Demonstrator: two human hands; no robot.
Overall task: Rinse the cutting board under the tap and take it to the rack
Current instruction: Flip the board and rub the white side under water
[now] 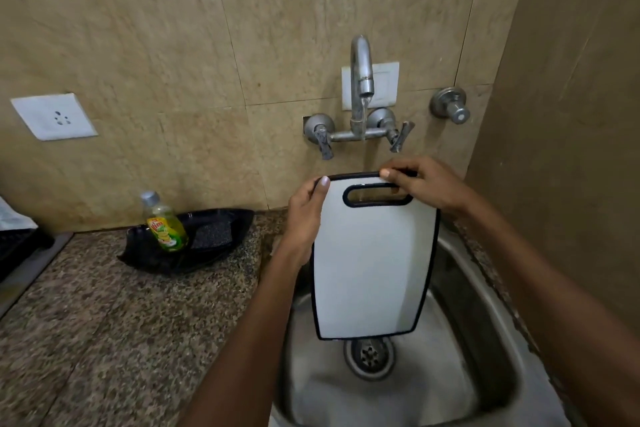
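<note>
Over the steel sink (491, 295), 2 hands grip the cutting board (372, 263) below the running tap (362, 80).

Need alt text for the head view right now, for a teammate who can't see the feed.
Both hands hold a white, black-rimmed cutting board upright over a steel sink, left hand on its upper left edge, right hand at the handle slot. The wall tap above runs water. A dish soap bottle stands in a black tray on the granite counter.
</note>
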